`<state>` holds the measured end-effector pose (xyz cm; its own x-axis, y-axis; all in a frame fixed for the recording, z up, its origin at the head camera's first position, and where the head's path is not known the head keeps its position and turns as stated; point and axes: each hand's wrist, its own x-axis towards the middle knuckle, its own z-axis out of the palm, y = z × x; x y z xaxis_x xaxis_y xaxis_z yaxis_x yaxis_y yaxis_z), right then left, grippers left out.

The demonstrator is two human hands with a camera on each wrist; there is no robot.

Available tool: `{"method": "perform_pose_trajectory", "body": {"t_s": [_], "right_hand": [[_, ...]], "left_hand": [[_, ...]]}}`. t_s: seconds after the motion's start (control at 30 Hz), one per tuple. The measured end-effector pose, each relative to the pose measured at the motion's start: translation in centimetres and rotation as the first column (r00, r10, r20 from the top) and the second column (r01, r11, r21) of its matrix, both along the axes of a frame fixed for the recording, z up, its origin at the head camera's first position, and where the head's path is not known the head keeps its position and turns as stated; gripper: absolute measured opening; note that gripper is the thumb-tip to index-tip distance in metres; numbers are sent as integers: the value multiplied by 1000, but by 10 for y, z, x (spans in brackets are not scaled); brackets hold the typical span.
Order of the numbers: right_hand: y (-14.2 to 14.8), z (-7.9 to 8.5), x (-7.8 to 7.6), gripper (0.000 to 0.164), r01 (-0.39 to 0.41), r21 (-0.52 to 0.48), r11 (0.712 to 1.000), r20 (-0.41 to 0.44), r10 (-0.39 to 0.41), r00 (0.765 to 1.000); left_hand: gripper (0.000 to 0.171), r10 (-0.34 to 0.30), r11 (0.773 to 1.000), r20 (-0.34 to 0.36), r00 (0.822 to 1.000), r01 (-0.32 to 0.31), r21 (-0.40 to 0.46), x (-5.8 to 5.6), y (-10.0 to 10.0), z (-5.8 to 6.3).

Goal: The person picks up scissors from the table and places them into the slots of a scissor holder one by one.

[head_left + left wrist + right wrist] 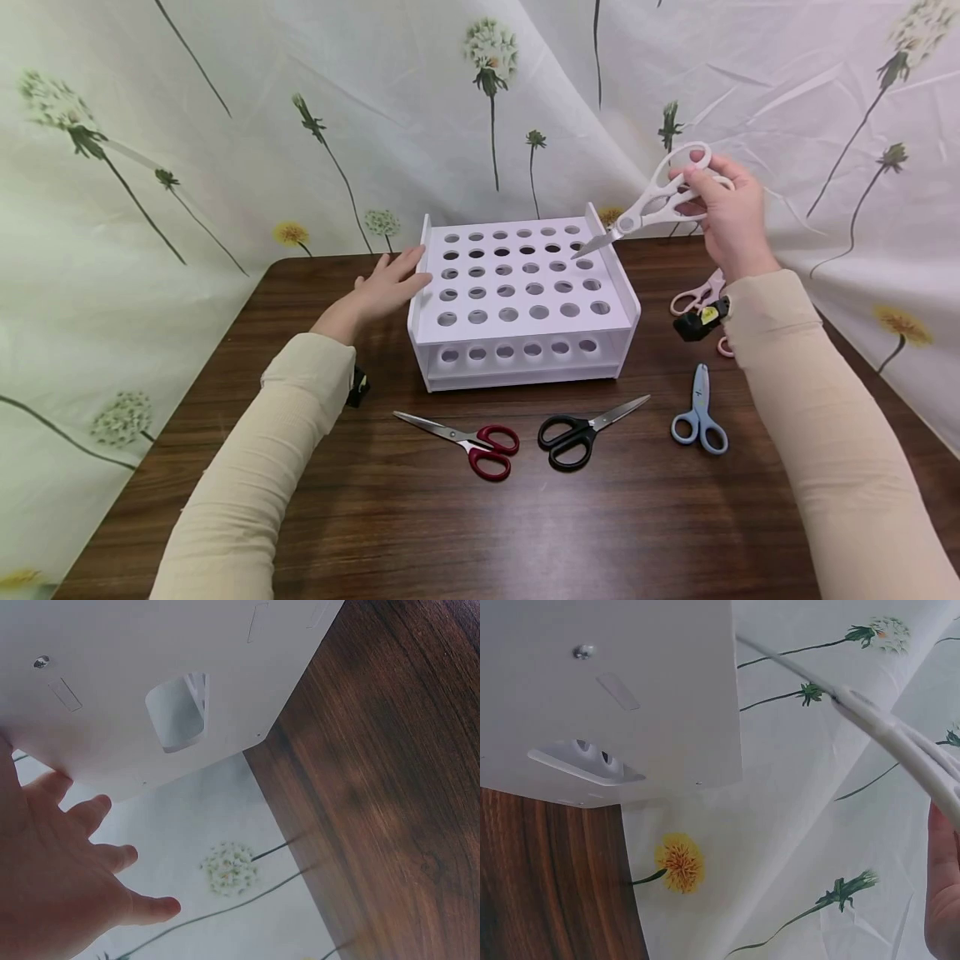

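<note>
White-handled scissors [651,207] are held up in my right hand [731,204], which grips them by the handle loops. Their blade tip points down and left, over the right rear holes of a white rack [517,292] with rows of round holes. In the right wrist view, the white scissors [900,742] slant past the rack's side panel [615,690], with a bit of my hand at the right edge. My left hand [382,287], fingers spread and extended, touches the rack's left side near its top edge. The left wrist view shows an oval cutout in that side panel [97,712].
In front of the rack lie red-handled scissors [491,450], black-handled scissors [573,437] and blue scissors [701,412] on the dark wooden table [585,542]. Pink scissors [697,296] lie at the right, partly hidden by my right arm. A flower-printed cloth [420,108] hangs behind.
</note>
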<state>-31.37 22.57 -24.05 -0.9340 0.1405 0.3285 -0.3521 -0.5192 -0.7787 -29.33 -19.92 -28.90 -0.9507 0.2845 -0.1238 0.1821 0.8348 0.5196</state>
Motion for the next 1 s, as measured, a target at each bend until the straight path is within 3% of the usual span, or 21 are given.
{"method": "perform_pose_trajectory", "body": {"t_s": [0.53,1.0], "right_hand": [[-8,10,-10,25,46,144,989,5,-47,999],[-17,9,-13,20,-33,317,948,-21,42,999]], "left_hand": [[65,-6,1000,1,1000,6,0,1,0,2],[63,0,1000,3,1000,0,-7,1,0,1]]}}
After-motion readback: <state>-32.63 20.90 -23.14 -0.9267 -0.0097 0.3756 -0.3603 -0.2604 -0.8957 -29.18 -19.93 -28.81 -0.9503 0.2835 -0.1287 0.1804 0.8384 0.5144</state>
